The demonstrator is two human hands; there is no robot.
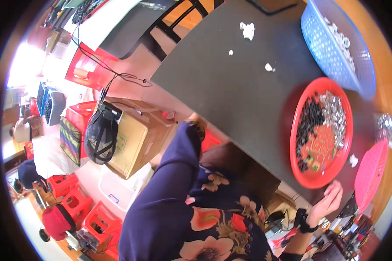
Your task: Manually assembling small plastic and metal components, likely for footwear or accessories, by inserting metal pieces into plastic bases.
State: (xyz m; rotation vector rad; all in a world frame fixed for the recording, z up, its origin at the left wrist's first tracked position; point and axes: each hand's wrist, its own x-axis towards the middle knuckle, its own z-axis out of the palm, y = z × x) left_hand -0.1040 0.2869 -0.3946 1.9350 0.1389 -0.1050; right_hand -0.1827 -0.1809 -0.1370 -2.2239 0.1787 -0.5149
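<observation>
Right Hand at the Bowl Rim: Status and Item Count

The step in hand is judged to be handling of small parts at the red bowl [293,148], which stands on the counter [213,91] at the right of the frame. Your right hand [329,202] is just beside the bowl's lower rim, fingers loosely bent. No part is visible between them; you cannot tell whether the fingertips meet. Your left hand cannot be made out with certainty, so its state cannot be told.

A pick from here would call for clearing the rim, then a fine thumb-and-finger pinch on a single part.

Count:
- Red bowl: one. It holds one group of black parts [310,116] and one of silvery parts [334,108], both too dense to count singly.
- Blue basket [320,47], upper right: one, holding white parts [342,41], not countable.
- Pink basket [371,176], right edge: one.
- Loose white pieces [248,31] on the counter: four visible.
- Black wristband [304,221]: one, on your right wrist
</observation>
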